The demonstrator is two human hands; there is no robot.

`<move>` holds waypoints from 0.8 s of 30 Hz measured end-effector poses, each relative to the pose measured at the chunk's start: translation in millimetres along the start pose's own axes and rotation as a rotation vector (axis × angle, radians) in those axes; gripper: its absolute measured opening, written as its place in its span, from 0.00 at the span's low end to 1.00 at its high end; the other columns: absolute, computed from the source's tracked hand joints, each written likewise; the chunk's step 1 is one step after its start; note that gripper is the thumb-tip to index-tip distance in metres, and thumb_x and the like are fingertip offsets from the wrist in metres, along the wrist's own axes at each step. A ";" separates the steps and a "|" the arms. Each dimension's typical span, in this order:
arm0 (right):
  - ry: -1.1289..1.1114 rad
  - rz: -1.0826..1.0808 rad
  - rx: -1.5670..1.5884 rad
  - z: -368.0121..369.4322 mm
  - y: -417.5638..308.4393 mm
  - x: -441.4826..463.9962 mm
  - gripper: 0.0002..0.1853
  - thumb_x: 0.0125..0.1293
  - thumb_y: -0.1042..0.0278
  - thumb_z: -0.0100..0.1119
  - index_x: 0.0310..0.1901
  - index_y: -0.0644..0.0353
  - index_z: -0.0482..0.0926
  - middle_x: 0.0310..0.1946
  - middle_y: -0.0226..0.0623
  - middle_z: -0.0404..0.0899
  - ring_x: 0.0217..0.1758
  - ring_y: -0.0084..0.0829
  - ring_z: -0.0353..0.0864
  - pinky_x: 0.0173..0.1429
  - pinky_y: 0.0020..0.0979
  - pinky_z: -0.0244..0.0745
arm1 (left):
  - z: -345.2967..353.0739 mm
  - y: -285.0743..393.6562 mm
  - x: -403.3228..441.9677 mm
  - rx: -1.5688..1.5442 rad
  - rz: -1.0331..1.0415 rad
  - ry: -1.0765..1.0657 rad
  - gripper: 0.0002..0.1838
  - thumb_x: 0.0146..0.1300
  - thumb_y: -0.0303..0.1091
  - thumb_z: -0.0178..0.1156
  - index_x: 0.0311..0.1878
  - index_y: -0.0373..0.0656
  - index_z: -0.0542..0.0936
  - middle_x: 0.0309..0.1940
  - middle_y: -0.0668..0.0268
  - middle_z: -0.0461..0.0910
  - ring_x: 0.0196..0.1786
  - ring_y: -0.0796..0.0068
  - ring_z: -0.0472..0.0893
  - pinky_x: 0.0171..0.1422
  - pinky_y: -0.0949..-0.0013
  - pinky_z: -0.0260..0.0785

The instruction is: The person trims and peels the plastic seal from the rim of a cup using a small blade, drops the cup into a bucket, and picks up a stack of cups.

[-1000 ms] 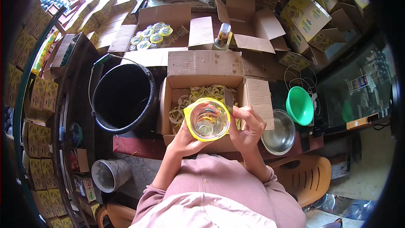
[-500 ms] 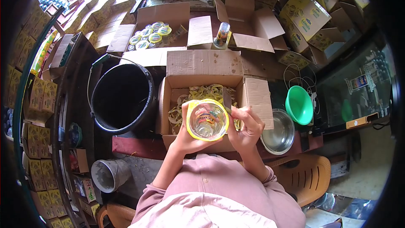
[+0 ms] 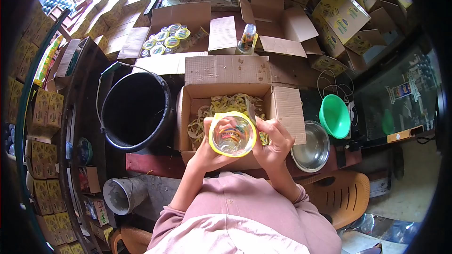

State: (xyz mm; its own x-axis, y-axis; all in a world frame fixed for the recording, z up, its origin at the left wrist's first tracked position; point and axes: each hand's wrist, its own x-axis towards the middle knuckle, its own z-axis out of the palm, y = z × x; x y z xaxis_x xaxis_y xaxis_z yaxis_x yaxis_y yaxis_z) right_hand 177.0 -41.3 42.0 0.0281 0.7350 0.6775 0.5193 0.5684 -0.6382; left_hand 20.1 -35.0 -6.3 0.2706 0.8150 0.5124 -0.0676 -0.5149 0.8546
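Being grasped by the left hand (image 3: 206,154), a yellow-rimmed clear cup (image 3: 232,136) is held with its mouth facing the camera, over an open cardboard box (image 3: 228,91) where yellow strips (image 3: 223,103) are heaped. A dark blade (image 3: 251,111) is gripped by the right hand (image 3: 274,144), close beside the cup's edge; whether they touch cannot be told.

Packing workshop, by looks of it: printed cartons (image 3: 342,16) stacked beyond fingers (image 3: 281,131); open box (image 3: 181,14) of yellow-rimmed glasses (image 3: 172,42) ahead-left; yellow strips (image 3: 228,101) heaped beneath fingers.
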 end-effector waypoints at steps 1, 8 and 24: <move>-0.001 -0.001 0.023 0.5 2.4 1.6 0.14 0.46 0.83 0.63 0.38 0.60 0.81 0.25 0.36 0.78 0.27 0.30 0.80 0.29 0.26 0.74 | 0.6 -0.6 -0.1 -0.016 0.004 0.004 0.39 0.40 0.27 0.74 0.54 0.42 0.61 0.48 0.62 0.61 0.53 0.69 0.70 0.51 0.70 0.71; -0.020 0.049 0.085 1.9 10.6 -3.5 0.15 0.45 0.85 0.62 0.37 0.62 0.81 0.25 0.37 0.78 0.26 0.30 0.80 0.30 0.26 0.74 | 1.1 -3.5 3.6 -0.224 -0.082 0.029 0.38 0.41 0.28 0.73 0.55 0.41 0.62 0.48 0.62 0.61 0.53 0.67 0.70 0.54 0.67 0.69; 0.096 -0.004 -0.089 4.4 7.2 1.8 0.11 0.48 0.81 0.63 0.36 0.62 0.80 0.23 0.36 0.77 0.24 0.30 0.79 0.29 0.26 0.74 | -0.1 -9.3 9.9 -0.463 -0.222 0.017 0.37 0.54 0.25 0.58 0.66 0.34 0.53 0.61 0.57 0.60 0.64 0.67 0.63 0.67 0.64 0.55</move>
State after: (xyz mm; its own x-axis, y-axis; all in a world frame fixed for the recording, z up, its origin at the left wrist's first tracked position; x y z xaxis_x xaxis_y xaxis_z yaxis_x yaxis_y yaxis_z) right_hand 177.1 -34.2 37.0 0.1051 0.6917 0.7145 0.5933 0.5330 -0.6032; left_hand 23.3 -22.1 -9.2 0.3114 0.8974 0.3126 -0.4292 -0.1607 0.8888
